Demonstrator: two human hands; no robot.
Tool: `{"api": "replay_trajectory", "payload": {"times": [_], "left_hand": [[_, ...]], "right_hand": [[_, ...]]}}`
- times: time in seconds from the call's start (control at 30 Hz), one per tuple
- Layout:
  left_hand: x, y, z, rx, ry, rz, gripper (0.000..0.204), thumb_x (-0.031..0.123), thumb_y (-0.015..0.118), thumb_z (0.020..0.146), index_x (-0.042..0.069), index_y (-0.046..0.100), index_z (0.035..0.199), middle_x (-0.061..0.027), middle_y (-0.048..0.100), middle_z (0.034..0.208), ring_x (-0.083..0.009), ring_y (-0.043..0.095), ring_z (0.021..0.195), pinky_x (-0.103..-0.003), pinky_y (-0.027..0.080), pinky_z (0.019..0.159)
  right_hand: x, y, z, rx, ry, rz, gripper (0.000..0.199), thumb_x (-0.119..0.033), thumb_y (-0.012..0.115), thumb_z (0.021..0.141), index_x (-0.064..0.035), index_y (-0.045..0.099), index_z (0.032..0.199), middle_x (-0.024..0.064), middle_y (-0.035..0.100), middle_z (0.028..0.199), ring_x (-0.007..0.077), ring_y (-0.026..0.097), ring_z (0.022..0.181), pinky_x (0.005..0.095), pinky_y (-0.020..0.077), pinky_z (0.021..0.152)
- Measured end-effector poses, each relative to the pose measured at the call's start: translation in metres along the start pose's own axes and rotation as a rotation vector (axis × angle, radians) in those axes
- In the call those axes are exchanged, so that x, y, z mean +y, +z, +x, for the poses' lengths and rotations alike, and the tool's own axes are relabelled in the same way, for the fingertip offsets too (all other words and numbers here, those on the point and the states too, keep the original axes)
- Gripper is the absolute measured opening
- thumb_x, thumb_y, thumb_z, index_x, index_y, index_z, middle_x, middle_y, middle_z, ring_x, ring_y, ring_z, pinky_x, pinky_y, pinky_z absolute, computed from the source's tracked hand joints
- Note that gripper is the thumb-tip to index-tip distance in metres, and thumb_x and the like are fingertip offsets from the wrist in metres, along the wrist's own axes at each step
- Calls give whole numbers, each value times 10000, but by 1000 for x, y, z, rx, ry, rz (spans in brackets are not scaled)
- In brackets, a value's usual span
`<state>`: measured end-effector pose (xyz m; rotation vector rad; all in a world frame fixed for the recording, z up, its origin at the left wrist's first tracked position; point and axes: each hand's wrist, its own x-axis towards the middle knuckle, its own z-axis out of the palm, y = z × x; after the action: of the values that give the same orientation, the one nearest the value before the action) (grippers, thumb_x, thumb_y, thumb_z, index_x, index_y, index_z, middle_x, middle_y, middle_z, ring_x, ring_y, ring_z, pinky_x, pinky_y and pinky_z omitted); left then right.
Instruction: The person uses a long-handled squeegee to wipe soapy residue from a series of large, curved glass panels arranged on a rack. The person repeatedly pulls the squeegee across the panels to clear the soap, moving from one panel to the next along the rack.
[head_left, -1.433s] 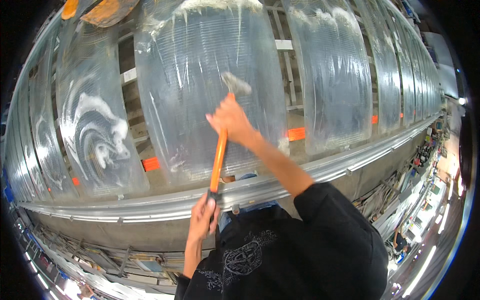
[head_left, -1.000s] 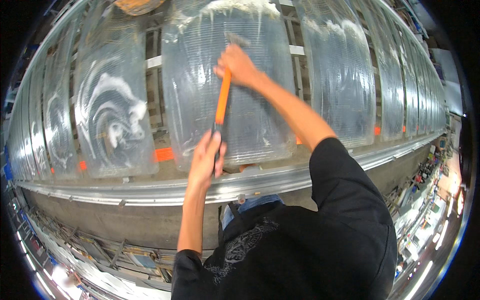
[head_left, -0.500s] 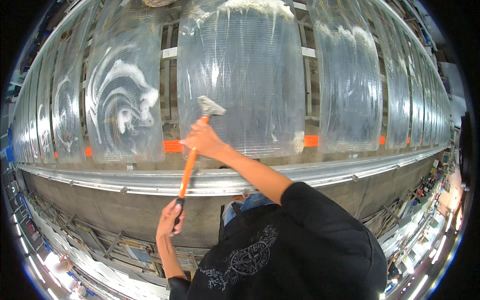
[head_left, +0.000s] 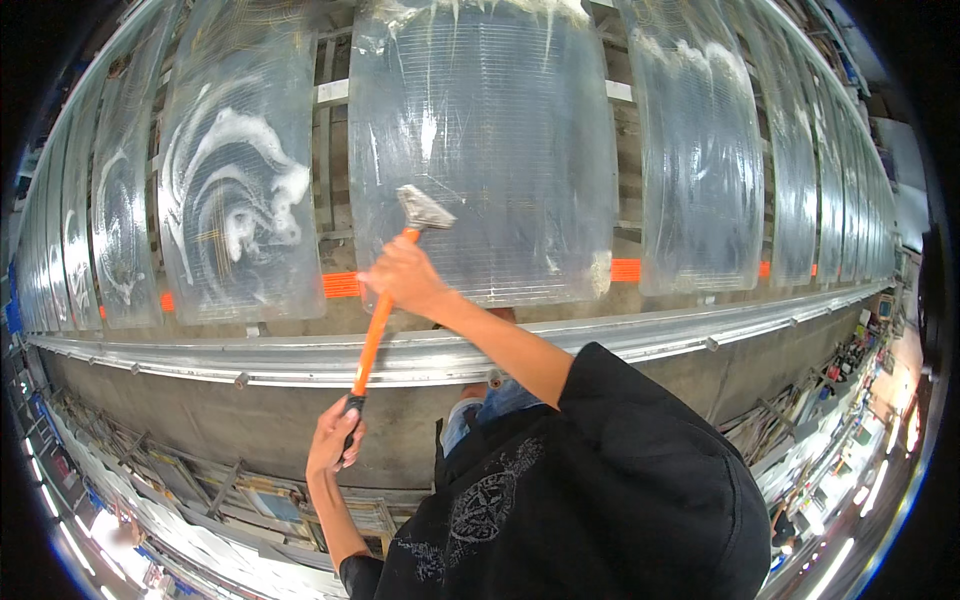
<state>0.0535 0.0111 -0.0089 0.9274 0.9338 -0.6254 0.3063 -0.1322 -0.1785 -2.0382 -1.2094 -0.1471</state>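
Two hands on one long orange-handled scraper with a grey metal blade [head_left: 385, 305]. Low centre: black short-sleeved shirt with a pale print [head_left: 580, 500] fills the frame bottom, hiding the body. Left hand [head_left: 335, 435] closed round the black handle end, lower left of centre. Right hand [head_left: 400, 280] wrapped round the shaft just under the head, mid-frame. Blade sits against the centre clear ribbed plastic panel [head_left: 500, 150]; contact edge hard to make out. Left clear panel with white soapy swirls [head_left: 235, 200]. Long grey metal rail [head_left: 650, 335] runs below panels, ends cut off.
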Motion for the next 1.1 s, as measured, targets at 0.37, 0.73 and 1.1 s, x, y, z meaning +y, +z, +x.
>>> {"api": "replay_trajectory", "payload": {"times": [0.37,0.73,1.1], "left_hand": [[-74,98,19,-139,30,113,435,259,586,1050,85,515,1441,11,526,708,-51,412,415,-228,311,351],[-12,94,25,39,41,-135,444,337,556,1063,107,489,1436,16,478,692,-48,392,414,-213,302,346],[54,120,70,44,164,-137,412,378,535,1072,120,533,1392,23,506,720,-43,386,409,-218,305,340]], "right_hand": [[9,-117,-95,-21,175,-73,226,-190,769,840,-104,642,674,49,548,663,254,531,726,408,422,715],[54,-40,14,50,-133,40,292,-221,770,840,-123,570,652,25,495,635,226,512,698,399,431,687],[106,-62,83,69,-96,53,453,-279,743,886,-79,475,581,82,488,662,302,498,740,440,420,779]]}}
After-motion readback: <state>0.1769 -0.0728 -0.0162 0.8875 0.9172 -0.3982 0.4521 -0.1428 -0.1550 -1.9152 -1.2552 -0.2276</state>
